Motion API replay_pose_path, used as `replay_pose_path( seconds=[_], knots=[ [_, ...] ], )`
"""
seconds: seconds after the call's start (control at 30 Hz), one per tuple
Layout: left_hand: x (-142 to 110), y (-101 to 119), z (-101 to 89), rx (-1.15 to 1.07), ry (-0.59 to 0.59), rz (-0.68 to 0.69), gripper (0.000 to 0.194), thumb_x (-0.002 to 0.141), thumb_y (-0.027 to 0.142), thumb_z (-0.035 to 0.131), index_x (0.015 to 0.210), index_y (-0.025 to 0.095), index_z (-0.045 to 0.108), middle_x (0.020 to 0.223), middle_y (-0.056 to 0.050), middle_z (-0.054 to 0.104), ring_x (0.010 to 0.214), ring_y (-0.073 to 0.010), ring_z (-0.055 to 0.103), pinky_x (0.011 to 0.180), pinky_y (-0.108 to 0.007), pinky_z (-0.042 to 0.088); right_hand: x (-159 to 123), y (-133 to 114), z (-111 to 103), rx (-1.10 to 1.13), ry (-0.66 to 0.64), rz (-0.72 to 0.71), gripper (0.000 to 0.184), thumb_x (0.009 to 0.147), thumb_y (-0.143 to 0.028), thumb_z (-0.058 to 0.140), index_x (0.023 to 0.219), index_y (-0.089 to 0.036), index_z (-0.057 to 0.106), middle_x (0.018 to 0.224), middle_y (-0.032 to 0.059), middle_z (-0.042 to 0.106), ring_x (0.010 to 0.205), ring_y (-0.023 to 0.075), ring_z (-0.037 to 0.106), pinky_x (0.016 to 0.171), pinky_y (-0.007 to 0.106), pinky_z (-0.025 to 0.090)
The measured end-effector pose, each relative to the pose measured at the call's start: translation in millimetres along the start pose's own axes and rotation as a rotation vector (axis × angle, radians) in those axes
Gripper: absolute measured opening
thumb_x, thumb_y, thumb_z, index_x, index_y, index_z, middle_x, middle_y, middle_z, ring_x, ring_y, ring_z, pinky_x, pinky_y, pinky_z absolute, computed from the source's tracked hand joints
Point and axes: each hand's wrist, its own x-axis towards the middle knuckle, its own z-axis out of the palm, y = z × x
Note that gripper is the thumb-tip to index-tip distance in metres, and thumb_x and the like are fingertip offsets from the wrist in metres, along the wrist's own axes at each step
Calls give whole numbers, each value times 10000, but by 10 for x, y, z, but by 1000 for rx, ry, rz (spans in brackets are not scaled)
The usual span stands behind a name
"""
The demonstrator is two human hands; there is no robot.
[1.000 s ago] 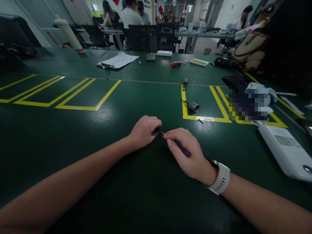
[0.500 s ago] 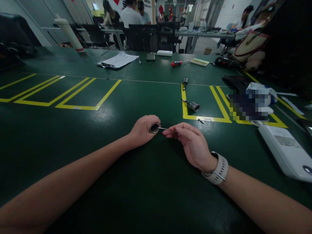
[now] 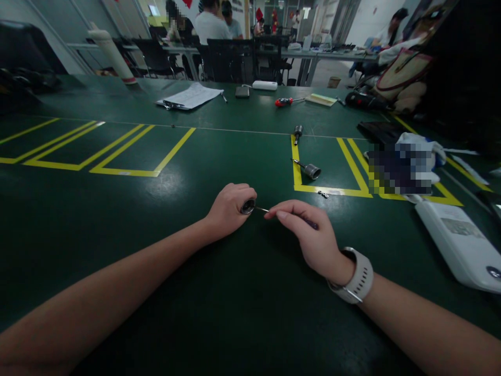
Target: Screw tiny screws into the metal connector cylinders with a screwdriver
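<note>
We look across a dark green bench [image 3: 195, 324] marked with yellow tape [image 3: 125, 173], its glossy top catching a soft pool of light [image 3: 168, 185] near the left tape. Beyond it we see a long grey table [image 3: 340, 54] with black chairs [image 3: 230, 60] along our side of it, on a pale floor [image 3: 323, 74]. Grey panelling [image 3: 74, 26] closes the left and a white wall [image 3: 362, 26] the right, while red decorations [image 3: 274, 22] hang toward the glazed far end, small and blurred.
</note>
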Motion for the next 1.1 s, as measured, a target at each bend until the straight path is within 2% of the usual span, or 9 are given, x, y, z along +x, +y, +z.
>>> replay_pose_path(
  seconds=[0.13, 0.23, 0.33, 0.47, 0.57, 0.67, 0.93, 1.0, 1.1],
  knots=[
    [-4, -14, -1, -141, 26, 13, 105, 788, 135, 497, 688, 166, 496, 662, 14, 528, 620, -127, 493, 611, -266, 366, 60, 87, 0, 406, 25, 232, 148, 800, -215, 555, 755, -198, 696, 774, 31, 713, 836, 199, 648, 848, 406, 458],
    [0, -5, -3, -179, 37, 13, 116, 795, 148, 508, 682, 166, 494, 655, 17, 524, 607, -119, 482, 590, -253, 359, 61, 109, 21, 480, 40, 280, 129, 787, -216, 569, 734, -198, 685, 786, 30, 711, 825, 197, 648, 831, 398, 462],
    [4, 0, 2, -170, 37, -6, 109, 790, 146, 509, 684, 166, 498, 654, 18, 522, 614, -121, 489, 594, -251, 360, 22, 84, 24, 299, 46, 146, 148, 823, -219, 542, 786, -206, 685, 821, 31, 703, 826, 196, 633, 808, 393, 462],
    [6, -4, 16, -83, 19, 19, 85, 764, 125, 511, 690, 164, 505, 654, 15, 524, 624, -132, 493, 618, -266, 358, -47, 4, 27, -173, -8, -211, 162, 843, -165, 512, 853, -209, 667, 844, 44, 673, 838, 205, 605, 776, 394, 463],
    [6, -2, 20, -28, 2, 56, 82, 742, 110, 510, 681, 165, 503, 649, 13, 522, 614, -135, 477, 608, -271, 343, -74, -31, 33, -312, -71, -358, 159, 837, -136, 513, 875, -213, 647, 849, 47, 670, 860, 211, 600, 805, 406, 460],
    [3, 3, 14, -44, 4, 65, 85, 756, 121, 510, 684, 165, 503, 648, 15, 522, 613, -132, 478, 607, -269, 345, -55, -8, 13, -205, -53, -242, 157, 841, -159, 518, 857, -205, 667, 854, 52, 674, 847, 206, 607, 783, 391, 469],
    [3, 4, -2, -211, 13, 14, 109, 783, 141, 513, 679, 167, 495, 661, 21, 538, 591, -105, 489, 558, -234, 357, 85, 123, -17, 457, 19, 256, 147, 802, -228, 547, 748, -189, 678, 788, 43, 705, 833, 206, 643, 791, 390, 472],
    [6, -1, 2, -214, 9, 14, 107, 782, 140, 513, 679, 166, 496, 659, 20, 539, 593, -106, 492, 558, -234, 359, 79, 106, -15, 424, 19, 231, 153, 813, -230, 536, 759, -194, 674, 795, 41, 702, 832, 202, 641, 788, 387, 472],
    [12, -6, 9, -158, 3, 23, 87, 774, 133, 513, 693, 164, 505, 660, 15, 541, 616, -119, 505, 588, -250, 366, 31, 51, -14, 126, 5, 35, 163, 841, -215, 518, 809, -204, 677, 826, 41, 685, 829, 198, 621, 780, 385, 467]
  ],
)
